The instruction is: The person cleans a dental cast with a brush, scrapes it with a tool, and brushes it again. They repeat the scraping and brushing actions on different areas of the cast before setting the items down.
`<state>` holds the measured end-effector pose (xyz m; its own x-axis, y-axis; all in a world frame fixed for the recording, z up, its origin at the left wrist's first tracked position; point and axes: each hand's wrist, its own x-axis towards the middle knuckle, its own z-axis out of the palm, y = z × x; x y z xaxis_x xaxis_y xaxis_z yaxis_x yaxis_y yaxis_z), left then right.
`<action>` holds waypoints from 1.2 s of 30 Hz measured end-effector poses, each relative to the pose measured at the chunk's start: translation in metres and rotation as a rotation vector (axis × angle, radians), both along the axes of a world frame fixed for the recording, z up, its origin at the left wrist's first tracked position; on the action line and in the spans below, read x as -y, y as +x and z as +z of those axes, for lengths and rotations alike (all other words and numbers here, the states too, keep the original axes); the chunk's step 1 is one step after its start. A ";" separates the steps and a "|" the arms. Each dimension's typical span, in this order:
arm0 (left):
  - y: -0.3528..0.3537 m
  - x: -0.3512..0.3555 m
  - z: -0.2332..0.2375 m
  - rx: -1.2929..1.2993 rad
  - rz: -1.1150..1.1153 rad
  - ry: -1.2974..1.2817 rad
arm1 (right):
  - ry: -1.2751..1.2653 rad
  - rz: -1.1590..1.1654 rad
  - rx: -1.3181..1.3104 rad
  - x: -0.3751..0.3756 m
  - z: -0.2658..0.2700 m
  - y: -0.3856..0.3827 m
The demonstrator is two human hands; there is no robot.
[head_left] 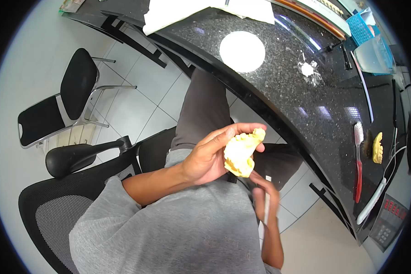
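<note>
The left hand (208,157) is gripping a yellow dental cast (239,155) above the lap, with the cast's long axis pointing away from the body. The right hand (265,196) is hovering just below it and seems to be closing on a thin pale tool (266,211), which is blurred. A second cast (377,147) is lying on the tabletop (278,91).

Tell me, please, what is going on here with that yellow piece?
A person seated in a black chair holds a yellow dental cast up over the lap in the left hand, fingers curled around it. The right hand is just below the cast and blurred. It seems to pinch a thin pale tool, but I cannot tell for sure. On the dark counter lie a second yellow cast and a red-and-white toothbrush, both untouched.
</note>
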<state>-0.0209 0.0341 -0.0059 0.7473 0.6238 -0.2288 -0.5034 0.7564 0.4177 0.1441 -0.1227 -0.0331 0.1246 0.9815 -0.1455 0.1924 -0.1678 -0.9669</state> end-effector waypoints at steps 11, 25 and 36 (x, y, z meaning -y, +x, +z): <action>0.005 0.006 0.014 0.079 -0.078 -0.011 | -0.281 0.291 0.111 -0.003 -0.115 0.016; 0.014 0.006 0.016 0.174 -0.187 -0.134 | 0.179 -0.293 0.417 0.023 -0.030 0.028; 0.016 0.015 0.023 0.071 -0.287 0.003 | 0.704 -0.266 0.153 -0.033 0.074 -0.003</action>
<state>-0.0047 0.0188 0.0169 0.9072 0.3855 -0.1685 -0.2973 0.8708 0.3917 0.1412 -0.0897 0.0412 0.3379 0.7705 0.5406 0.3720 0.4183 -0.8287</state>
